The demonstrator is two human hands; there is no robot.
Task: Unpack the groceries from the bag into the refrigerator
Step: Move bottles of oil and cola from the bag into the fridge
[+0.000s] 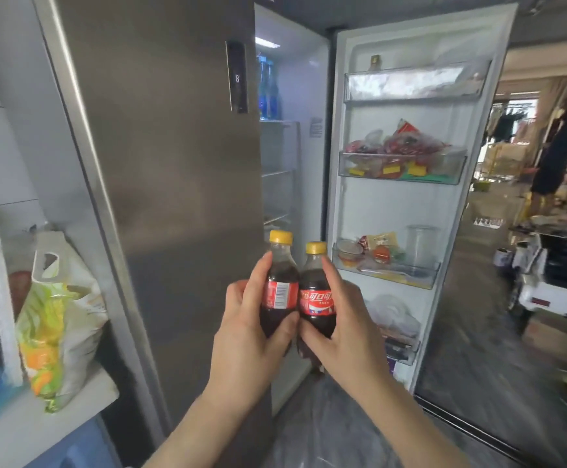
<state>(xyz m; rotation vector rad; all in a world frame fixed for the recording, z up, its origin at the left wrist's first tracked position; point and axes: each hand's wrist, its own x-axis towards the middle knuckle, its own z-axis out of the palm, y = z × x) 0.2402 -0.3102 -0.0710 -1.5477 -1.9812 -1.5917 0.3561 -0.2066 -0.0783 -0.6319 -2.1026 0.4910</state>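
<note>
At the open refrigerator: a person stands before the right-hand compartment with its door swung wide, a cola bottle in each hand.
Left hand: the left hand point(241, 336) is wrapped round the left cola bottle point(279, 292), thumb across the front below the label, fingers behind.
Right hand: the right hand point(346, 325) grips the right cola bottle point(317, 298) in the same way; the two yellow-capped bottles are held upright and touch side by side, just in front of the gap between the closed left door and the open compartment.
Refrigerator: the refrigerator interior point(285, 163) shows bare-looking glass shelves in the middle and blue bottles point(268, 86) on the top shelf at the far end.
Door bins: the open door point(410, 204) on the right carries packets in its second bin point(400, 163), and small tubs, packets and a clear container in the bin below that.
Grocery bag: a printed plastic grocery bag point(59, 315) stands on the tabletop point(55, 420) at the near left, looking full.
Progress: partway, by the look of it. The two colas are out of the bag but not yet shelved.
Left to do: set both bottles inside, then return to the bag for the rest; how much it holds cannot be told.
</note>
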